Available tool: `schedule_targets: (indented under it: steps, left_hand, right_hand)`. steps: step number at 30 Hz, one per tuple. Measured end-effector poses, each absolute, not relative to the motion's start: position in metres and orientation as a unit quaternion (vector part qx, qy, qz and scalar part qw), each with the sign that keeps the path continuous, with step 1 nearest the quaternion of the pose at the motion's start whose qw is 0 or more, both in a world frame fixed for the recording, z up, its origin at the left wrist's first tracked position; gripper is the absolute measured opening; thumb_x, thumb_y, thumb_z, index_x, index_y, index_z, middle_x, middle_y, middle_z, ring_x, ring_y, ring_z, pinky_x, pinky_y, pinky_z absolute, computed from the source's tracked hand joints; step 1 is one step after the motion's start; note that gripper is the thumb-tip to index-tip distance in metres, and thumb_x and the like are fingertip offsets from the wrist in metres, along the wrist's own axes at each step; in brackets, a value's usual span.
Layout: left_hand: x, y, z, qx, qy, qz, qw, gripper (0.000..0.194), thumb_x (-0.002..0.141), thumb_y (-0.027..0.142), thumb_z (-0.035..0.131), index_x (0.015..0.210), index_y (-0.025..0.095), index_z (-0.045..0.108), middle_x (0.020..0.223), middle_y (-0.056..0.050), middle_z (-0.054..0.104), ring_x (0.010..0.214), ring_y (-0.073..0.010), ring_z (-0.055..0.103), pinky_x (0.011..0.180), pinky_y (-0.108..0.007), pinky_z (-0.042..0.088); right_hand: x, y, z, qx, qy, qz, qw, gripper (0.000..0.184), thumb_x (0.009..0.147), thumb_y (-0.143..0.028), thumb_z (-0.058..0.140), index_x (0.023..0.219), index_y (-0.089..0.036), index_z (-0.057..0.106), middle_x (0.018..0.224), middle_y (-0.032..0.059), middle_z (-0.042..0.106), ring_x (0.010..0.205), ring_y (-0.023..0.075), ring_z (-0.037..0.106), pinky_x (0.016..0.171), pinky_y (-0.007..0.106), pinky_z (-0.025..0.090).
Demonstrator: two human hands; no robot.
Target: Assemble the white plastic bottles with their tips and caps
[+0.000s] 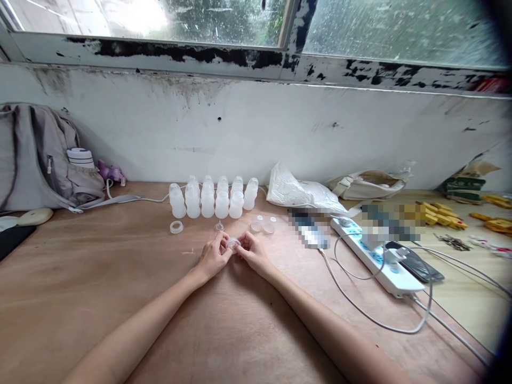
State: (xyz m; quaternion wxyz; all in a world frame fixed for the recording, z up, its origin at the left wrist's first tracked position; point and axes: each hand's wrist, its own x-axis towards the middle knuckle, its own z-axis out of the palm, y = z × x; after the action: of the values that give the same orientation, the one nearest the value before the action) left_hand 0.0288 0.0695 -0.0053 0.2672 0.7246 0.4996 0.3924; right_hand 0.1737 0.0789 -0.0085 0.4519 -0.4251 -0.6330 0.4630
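Between the fingertips of my left hand (215,255) and my right hand (253,253) is a small translucent plastic ring (232,244), gripped from both sides just above the table. Right behind it stands a clear bottle nipple (218,226), tip up. A loose white ring (176,227) lies to the left. To the right are two clear round caps (269,226), each with a small pale piece by its far rim. Further back stand several frosted baby bottles (207,200) in a close group. My fingers partly cover the held ring.
A white power strip (376,256) with plugs and looping cables (360,317) occupies the right side. A plastic bag (298,192) and a cloth pouch (368,185) lie by the wall. At the far left sits a grey backpack (36,154). Yellow parts (442,215) lie far right.
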Motion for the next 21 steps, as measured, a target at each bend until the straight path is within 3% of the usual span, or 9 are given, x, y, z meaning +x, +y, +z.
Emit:
schedule_targets:
  steps: [9,21]
  left_hand:
    - [0.0255,0.0702,-0.0026,0.686,0.489,0.427,0.330,0.013,0.075,0.029,0.049,0.082,0.018,0.050,0.061,0.003,0.054,0.049,-0.0089,0.049,0.048,-0.019,0.037]
    - [0.0259,0.0710,-0.0039,0.706,0.473,0.415,0.324,0.013,0.078,0.031,0.045,0.074,0.019,0.046,0.056,0.004,0.050,0.050,-0.0095,0.048,0.050,-0.020,0.036]
  right_hand:
    - [0.1730,0.0762,-0.0109,-0.429,-0.632,0.471,0.442,0.023,0.075,-0.042,0.051,0.079,-0.019,0.049,0.060,-0.0016,0.052,0.048,0.0103,0.049,0.045,0.023,0.043]
    - [0.1750,0.0751,-0.0083,-0.436,-0.663,0.432,0.428,0.026,0.075,-0.044,0.051,0.070,-0.019,0.048,0.056,-0.0025,0.050,0.046,0.0099,0.047,0.044,0.023,0.040]
